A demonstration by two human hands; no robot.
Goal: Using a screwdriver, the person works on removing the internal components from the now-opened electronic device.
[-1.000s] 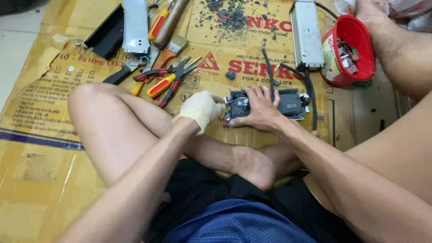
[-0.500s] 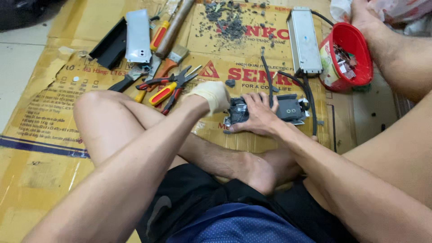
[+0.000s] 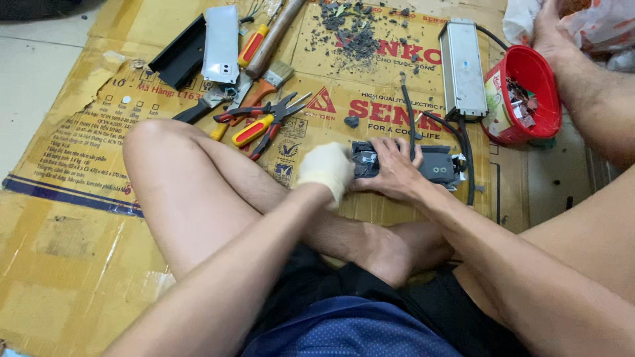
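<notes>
A dark electronics unit (image 3: 430, 165) is pinned to the cardboard (image 3: 79, 264) by the bare right hand (image 3: 395, 173), fingers spread flat, while the gloved left hand (image 3: 325, 169), fingers curled shut against its end, appears mid-dismantling; steady prying seems called for.

Floor is pale tile (image 3: 26, 86), visible top left, with a grout line running across. Most of it is covered by a flattened brown cardboard sheet (image 3: 73, 264), printed in red and black, torn along the upper left edge, with a dark blue stripe (image 3: 66, 193) crossing its left side. A strip of clear tape shines lower left. Small dark debris (image 3: 357, 36) is scattered on the cardboard near the top. Light is even and soft, shadows faint. No walls, windows or furniture in view.
</notes>
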